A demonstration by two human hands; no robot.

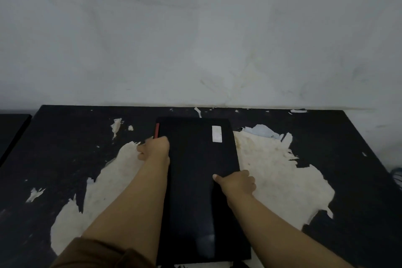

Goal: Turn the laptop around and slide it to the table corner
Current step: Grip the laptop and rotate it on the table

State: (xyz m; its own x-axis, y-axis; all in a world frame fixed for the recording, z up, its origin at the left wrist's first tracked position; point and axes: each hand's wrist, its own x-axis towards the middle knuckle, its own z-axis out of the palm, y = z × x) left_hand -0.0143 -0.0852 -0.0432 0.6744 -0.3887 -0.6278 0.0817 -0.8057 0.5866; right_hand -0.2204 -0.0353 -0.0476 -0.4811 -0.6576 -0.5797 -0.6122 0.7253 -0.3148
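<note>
A closed black laptop (195, 180) lies flat in the middle of a black table (65, 148), its long side running away from me. A white sticker sits near its far right corner and a red strip at its far left edge. My left hand (153, 148) grips the laptop's left edge near the far end. On the right edge, about halfway along, my right hand (236, 184) grips it with the thumb on the lid.
The table top is worn, with large pale patches where the black surface has peeled. A grey wall (195, 39) runs along the table's far edge. Part of another dark table (13, 130) shows at the left. The table's far right corner (341, 112) lies against the wall.
</note>
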